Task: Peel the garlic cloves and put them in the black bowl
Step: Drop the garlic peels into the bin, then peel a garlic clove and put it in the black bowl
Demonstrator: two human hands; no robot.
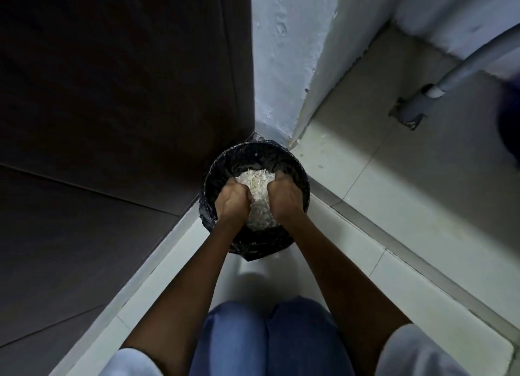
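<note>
- A dark door point(112, 94) fills the picture from 7 to 11 o'clock, and its lower edge meets a pale sill.
- The left hand point(232, 199) is reached down into a bin, at 9 o'clock of the bin's opening. Its fingers are curled and dug into a heap of scraps, a clump of which is gripped.
- The bin point(253, 150), round and lined with a crinkled black plastic bag, stands on the floor just below the picture's centre. It is wedged into the corner between door and wall.
- The scraps point(259, 206), pale, papery and shredded like garlic skins, are heaped inside the bin between the two hands. Whether whole cloves lie among them cannot be told.
- Blue jeans point(267, 339) are seen at 6 o'clock, just near of the bin, and both bare forearms pass above them.
- The right hand point(284, 198) is set at 3 o'clock of the bin's opening. Its fingers are likewise curled into the heap and closed round a clump.
- A rough white wall point(281, 52) rises at 12 o'clock, straight behind the bin.
- The pale tiled floor point(394, 164) is spread from 2 to 5 o'clock.
- A grey pipe point(450, 77) is seen at 2 o'clock, well apart from the bin, and it runs down to a fitting on the floor.
</note>
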